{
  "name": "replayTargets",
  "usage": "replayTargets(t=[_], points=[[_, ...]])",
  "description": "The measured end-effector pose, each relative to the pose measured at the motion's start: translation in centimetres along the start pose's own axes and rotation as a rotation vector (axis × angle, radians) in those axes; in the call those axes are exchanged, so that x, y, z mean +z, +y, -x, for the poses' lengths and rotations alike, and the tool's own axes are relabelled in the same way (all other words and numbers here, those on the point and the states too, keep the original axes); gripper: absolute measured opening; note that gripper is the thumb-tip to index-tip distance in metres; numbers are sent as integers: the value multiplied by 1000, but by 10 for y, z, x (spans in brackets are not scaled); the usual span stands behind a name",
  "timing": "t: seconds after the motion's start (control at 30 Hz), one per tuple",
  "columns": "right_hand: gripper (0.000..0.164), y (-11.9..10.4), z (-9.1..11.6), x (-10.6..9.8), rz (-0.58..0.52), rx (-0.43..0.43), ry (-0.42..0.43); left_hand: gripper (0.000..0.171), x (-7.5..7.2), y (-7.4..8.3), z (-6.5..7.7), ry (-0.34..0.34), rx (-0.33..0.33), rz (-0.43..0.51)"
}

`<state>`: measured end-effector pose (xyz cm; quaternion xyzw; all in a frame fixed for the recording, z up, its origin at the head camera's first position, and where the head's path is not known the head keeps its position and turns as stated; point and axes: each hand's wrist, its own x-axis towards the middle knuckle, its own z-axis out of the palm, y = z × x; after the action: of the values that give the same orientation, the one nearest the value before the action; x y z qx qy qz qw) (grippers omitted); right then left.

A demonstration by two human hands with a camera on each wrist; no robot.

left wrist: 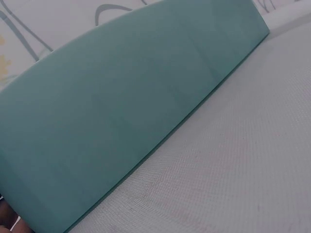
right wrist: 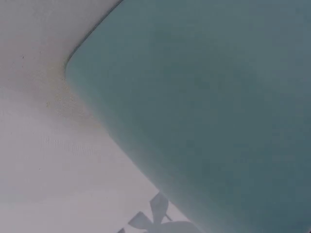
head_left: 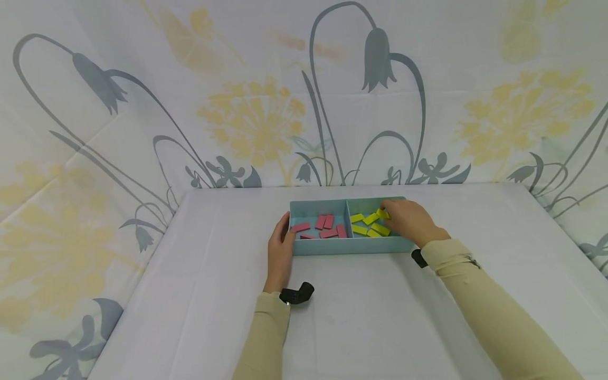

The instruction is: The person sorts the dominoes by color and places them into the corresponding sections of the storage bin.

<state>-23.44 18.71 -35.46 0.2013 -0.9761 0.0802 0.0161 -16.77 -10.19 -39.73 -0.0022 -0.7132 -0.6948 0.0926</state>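
A light blue two-compartment box rests on the white-covered table. Several pink blocks lie in its left compartment, and several yellow blocks in the right one. My left hand grips the box's left end, thumb at the rim near the front corner. Reaching over the right end, my right hand pinches a yellow block just above the others; its fingertips are partly hidden. The outer box wall fills much of the left wrist view, and the box side most of the right wrist view.
A white cloth covers the table. Behind it hangs a patterned curtain with grey and yellow flowers, meeting the table's back edge just beyond the box. Black wrist cameras sit on both wrists, below tan sleeves.
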Motion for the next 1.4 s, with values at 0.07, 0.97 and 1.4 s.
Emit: replayTargets(t=[0.07,0.97,1.4], points=[[30,0,-1,1,15,-1,-8,45,0,-1,0,-1,3,-4],[10,-8,-9,0,177,16,-117,45,0,0,-1,-10,9,-5],[17,-14,-7,-3,224,-1,-117,46,-1,-1,-1,-12,15,11]])
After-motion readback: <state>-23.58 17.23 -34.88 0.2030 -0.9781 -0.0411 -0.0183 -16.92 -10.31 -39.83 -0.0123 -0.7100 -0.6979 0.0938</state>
